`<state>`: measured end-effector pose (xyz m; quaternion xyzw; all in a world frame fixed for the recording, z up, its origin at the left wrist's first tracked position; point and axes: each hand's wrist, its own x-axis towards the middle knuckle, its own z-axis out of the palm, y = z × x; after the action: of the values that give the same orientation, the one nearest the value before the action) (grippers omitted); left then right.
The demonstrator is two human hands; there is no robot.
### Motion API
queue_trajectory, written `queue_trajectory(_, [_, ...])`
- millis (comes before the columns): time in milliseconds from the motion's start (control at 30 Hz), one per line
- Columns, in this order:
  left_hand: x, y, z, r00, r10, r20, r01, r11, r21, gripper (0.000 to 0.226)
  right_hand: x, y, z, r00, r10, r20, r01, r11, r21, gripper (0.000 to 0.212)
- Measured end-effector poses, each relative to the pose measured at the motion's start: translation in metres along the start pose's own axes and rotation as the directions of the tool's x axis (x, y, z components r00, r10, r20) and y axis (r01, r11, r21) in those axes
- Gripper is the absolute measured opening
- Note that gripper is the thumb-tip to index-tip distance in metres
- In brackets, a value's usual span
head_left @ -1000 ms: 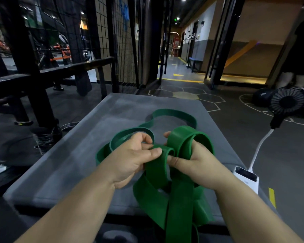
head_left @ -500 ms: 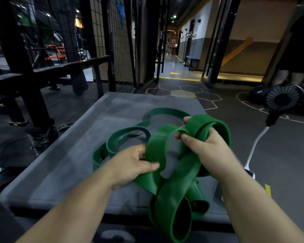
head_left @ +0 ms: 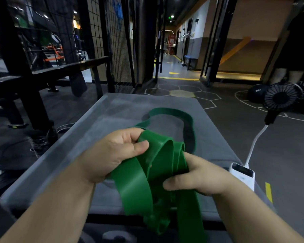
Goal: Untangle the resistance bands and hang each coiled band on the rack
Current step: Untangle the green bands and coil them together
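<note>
The left hand (head_left: 116, 155) holds the top of the green resistance band (head_left: 158, 165), thumb and fingers curled around its folds. The right hand (head_left: 200, 178) grips the same folds just below, fingers wrapped tight. 1 loop of the band lies on the grey surface (head_left: 112, 111) behind the hands. The rest hangs down in front. A white power bank (head_left: 242, 174) sits at the right edge.

Smooth matt rubber band (head_left: 135, 186)
</note>
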<state>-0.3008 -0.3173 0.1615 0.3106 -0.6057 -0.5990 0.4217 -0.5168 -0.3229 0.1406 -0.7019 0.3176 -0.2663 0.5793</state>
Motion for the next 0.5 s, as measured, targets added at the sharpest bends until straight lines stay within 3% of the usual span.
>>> queue_trajectory(233, [0.004, -0.008, -0.012, 0.993, -0.068, -0.094, 0.083, 0.983, 0.166, 0.040, 0.004, 0.006, 0.014, 0.994, 0.104, 0.039, -0.111, 0.903, 0.414, 0.035])
queue_trajectory(367, [0.014, -0.023, -0.021, 0.986, 0.015, -0.168, 0.071, 0.866, 0.495, 0.086, 0.010, 0.005, 0.009, 0.982, 0.180, -0.054, -0.120, 0.823, 0.556, 0.033])
queue_trajectory(500, [0.017, -0.035, -0.020, 0.996, 0.004, -0.091, 0.047, 0.834, 0.550, 0.077, 0.010, -0.002, 0.006, 0.941, 0.287, -0.181, -0.146, 0.825, 0.546, 0.027])
